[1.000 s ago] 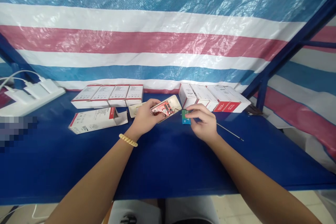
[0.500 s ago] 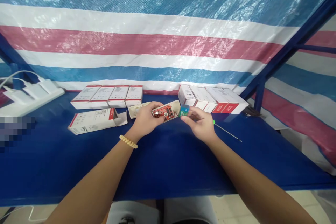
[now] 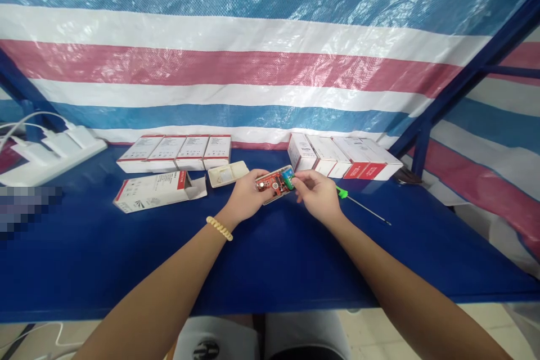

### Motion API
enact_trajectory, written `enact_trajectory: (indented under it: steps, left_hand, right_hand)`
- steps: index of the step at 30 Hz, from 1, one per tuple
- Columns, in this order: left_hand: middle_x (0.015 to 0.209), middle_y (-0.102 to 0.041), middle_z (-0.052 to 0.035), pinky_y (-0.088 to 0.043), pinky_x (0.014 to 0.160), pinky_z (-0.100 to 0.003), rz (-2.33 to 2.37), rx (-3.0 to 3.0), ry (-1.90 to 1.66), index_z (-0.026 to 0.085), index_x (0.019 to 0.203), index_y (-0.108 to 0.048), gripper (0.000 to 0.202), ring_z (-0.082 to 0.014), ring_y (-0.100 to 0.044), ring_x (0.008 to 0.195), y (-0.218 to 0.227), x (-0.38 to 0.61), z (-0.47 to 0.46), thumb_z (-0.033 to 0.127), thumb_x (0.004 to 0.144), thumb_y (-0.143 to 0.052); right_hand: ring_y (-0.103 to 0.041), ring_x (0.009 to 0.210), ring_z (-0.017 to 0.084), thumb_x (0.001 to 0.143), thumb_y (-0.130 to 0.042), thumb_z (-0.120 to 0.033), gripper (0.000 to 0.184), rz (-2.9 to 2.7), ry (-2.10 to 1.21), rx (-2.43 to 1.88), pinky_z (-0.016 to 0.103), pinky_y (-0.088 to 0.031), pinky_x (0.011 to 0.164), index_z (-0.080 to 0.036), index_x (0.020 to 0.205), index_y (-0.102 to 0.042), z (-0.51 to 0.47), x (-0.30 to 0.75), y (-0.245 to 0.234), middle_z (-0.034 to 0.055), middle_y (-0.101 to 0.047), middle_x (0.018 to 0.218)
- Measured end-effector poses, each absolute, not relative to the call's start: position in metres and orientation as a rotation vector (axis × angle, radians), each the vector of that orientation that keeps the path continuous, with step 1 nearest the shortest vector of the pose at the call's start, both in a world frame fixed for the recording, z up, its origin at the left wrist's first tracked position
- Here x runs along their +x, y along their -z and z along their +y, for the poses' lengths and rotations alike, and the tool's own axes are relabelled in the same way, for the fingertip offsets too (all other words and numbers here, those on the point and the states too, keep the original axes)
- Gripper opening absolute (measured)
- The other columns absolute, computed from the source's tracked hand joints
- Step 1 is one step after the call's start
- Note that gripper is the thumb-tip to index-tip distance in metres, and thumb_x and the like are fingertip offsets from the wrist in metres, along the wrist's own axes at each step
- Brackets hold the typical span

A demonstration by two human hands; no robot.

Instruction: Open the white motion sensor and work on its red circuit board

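Left hand [image 3: 247,198] wrapped around a small beige plastic casing holding a red circuit board [image 3: 273,184], lifted just above the blue bench [image 3: 270,259] near its far middle. Long axis of the casing running left to right, tilted a little up toward the right. Right hand [image 3: 317,194] just beside it on the right, thumb and forefinger pinched on a small blue-green block component [image 3: 288,179], pressed against the right end of the board. Both hands closed on their pieces and almost touching each other; right hand nearer the board's free end.

Beige plastic cover [image 3: 228,173] lying flat on the bench just left of the left hand. Green-handled thin screwdriver [image 3: 361,206] behind the right hand, shaft pointing right. Open white-and-red carton [image 3: 158,190] on its side further left, rows of closed white-and-red boxes [image 3: 175,152] along the striped tarpaulin [image 3: 253,62].
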State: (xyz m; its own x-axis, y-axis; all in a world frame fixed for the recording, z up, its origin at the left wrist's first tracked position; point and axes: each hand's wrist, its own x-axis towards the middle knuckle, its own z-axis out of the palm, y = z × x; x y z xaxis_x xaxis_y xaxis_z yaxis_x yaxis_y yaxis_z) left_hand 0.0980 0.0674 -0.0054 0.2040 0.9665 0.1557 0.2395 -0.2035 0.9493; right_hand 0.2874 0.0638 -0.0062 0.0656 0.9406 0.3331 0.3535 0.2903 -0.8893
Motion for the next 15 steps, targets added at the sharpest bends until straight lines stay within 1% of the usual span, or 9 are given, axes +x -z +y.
enact_trajectory:
  steps: [2,4,6,7,8,10,13,15]
  left_hand:
    - [0.090,-0.071,-0.0001,-0.050,0.063,-0.024,1.155,1.607,-1.070,0.017,0.106,-0.060,0.035,-0.0133,-0.065,0.074,0.005,0.099,0.066,0.019,0.072,-0.067]
    - [0.090,-0.071,0.0000,-0.051,0.065,-0.024,1.165,1.609,-1.074,0.017,0.106,-0.060,0.035,-0.0133,-0.065,0.075,0.004,0.100,0.066,0.019,0.071,-0.067]
    - [0.090,-0.071,0.0002,-0.051,0.067,-0.024,1.163,1.621,-1.077,0.017,0.105,-0.061,0.035,-0.0138,-0.065,0.077,0.003,0.100,0.065,0.019,0.071,-0.068]
    - [0.090,-0.070,0.0003,-0.051,0.067,-0.025,1.150,1.623,-1.078,0.017,0.105,-0.061,0.035,-0.0141,-0.066,0.077,0.003,0.100,0.064,0.020,0.070,-0.069]
    - [0.090,-0.070,0.0004,-0.051,0.068,-0.025,1.128,1.623,-1.077,0.017,0.105,-0.061,0.035,-0.0142,-0.066,0.078,0.003,0.100,0.064,0.021,0.070,-0.069]
    - [0.090,-0.070,0.0004,-0.052,0.069,-0.025,1.072,1.620,-1.059,0.018,0.106,-0.062,0.037,-0.0142,-0.066,0.078,0.002,0.098,0.064,0.023,0.070,-0.070]
    - [0.088,-0.070,0.0005,-0.050,0.066,-0.025,1.037,1.616,-0.993,0.018,0.105,-0.062,0.039,-0.0137,-0.064,0.074,-0.001,0.093,0.066,0.026,0.068,-0.072]
    - [0.082,-0.068,0.0012,-0.048,0.061,-0.024,1.060,1.637,-0.921,0.017,0.102,-0.063,0.037,-0.0130,-0.062,0.069,-0.004,0.089,0.068,0.024,0.066,-0.072]
  right_hand:
    - [-0.055,0.050,0.014,0.079,-0.063,-0.039,0.020,-1.555,-0.583,-1.313,0.031,-0.049,0.050,-0.019,0.083,-0.062,0.065,0.289,0.007,0.0015,-0.061,0.066]
    - [-0.054,0.053,0.014,0.078,-0.063,-0.038,0.020,-1.602,-0.494,-1.337,0.032,-0.049,0.055,-0.020,0.085,-0.060,0.066,0.290,0.007,0.0000,-0.059,0.064]
    - [-0.055,0.058,0.014,0.076,-0.066,-0.040,0.025,-1.613,-0.473,-1.336,0.033,-0.050,0.061,-0.020,0.088,-0.058,0.067,0.291,0.008,0.0000,-0.059,0.067]
    - [-0.057,0.062,0.015,0.075,-0.067,-0.043,0.029,-1.599,-0.501,-1.320,0.033,-0.050,0.063,-0.020,0.091,-0.058,0.068,0.292,0.007,0.0012,-0.061,0.072]
    - [-0.058,0.065,0.016,0.075,-0.068,-0.046,0.033,-1.580,-0.574,-1.292,0.032,-0.051,0.063,-0.020,0.093,-0.058,0.069,0.293,0.007,0.0029,-0.064,0.078]
    - [-0.060,0.068,0.016,0.076,-0.067,-0.051,0.039,-1.559,-0.841,-1.209,0.031,-0.051,0.059,-0.020,0.097,-0.058,0.069,0.294,0.004,0.0048,-0.066,0.086]
    - [-0.061,0.063,0.016,0.074,-0.069,-0.054,0.043,-1.569,-1.257,-1.077,0.030,-0.051,0.053,-0.019,0.096,-0.061,0.069,0.298,0.000,0.0033,-0.066,0.079]
    - [-0.062,0.060,0.015,0.071,-0.074,-0.053,0.043,-1.577,-1.370,-1.043,0.030,-0.052,0.053,-0.018,0.092,-0.060,0.067,0.299,-0.001,0.0025,-0.066,0.073]
